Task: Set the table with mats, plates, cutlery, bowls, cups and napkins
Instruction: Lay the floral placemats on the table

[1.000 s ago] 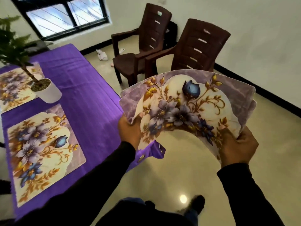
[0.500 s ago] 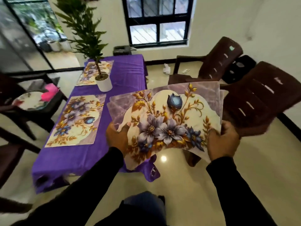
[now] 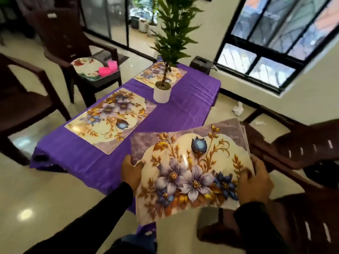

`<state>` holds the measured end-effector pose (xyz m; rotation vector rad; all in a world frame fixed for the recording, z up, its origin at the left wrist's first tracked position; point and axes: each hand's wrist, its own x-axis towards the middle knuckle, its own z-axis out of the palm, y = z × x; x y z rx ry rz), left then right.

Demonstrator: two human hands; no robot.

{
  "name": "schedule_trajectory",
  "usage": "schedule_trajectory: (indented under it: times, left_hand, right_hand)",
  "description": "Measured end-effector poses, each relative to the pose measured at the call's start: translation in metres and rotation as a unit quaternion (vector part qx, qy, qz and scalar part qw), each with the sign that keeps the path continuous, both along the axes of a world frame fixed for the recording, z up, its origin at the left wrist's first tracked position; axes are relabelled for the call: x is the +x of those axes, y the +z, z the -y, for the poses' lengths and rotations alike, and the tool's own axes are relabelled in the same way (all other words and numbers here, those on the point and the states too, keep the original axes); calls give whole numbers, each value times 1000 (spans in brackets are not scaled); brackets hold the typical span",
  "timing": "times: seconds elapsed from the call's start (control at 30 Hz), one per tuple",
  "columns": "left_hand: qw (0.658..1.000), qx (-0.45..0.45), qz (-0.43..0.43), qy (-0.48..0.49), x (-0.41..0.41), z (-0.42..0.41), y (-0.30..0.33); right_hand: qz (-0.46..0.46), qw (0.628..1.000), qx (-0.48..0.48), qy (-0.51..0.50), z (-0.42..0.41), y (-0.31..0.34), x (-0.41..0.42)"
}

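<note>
**Item: floral placemats, stack in hand, 2 already laid**

Location: a stack of thin, glossy rectangular placemats printed with purple and gold flowers (image 3: 190,173) is held in the air at the near right corner of the purple-clothed table (image 3: 183,110), not yet touching it. Edges fanned at the right show more than 1 sheet; exact count unclear.

Grip: left hand (image 3: 131,173) pinches the stack's left edge, thumb on top; right hand (image 3: 254,186) clamps the right edge, fingers curled over the top.

Already placed: 1 matching mat (image 3: 110,120) lies flat on the cloth; another (image 3: 157,74) lies beyond the white potted plant (image 3: 162,92).

Handling, as judged: light, flexible, probably slick between sheets, not fragile. Support both short edges; peel the top mat off by 1 corner.
</note>
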<state>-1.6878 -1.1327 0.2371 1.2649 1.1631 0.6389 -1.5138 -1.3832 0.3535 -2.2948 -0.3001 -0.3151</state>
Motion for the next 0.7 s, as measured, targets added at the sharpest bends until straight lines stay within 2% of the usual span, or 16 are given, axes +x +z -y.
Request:
schedule_trajectory:
  times: [0.17, 0.27, 0.43, 0.6, 0.7]
  left_hand:
    - [991, -35, -2, 127, -11, -7, -14]
    - [979, -36, -58, 195, -21, -11, -27]
    - [964, -58, -117, 231, -16, -15, -52]
    - [952, -63, -179, 239, 14, -21, -72]
    - [932, -60, -235, 270, 32, -19, -75]
  right_hand:
    - [-18, 989, -66, 135, -76, -21, 43]
    - [-29, 970, -97, 220, -126, -41, 69]
    - [-61, 941, -138, 303, -200, -74, 120]
    - [-77, 885, -277, 366, -275, -117, 199]
    - [-114, 874, -270, 387, -301, -138, 237]
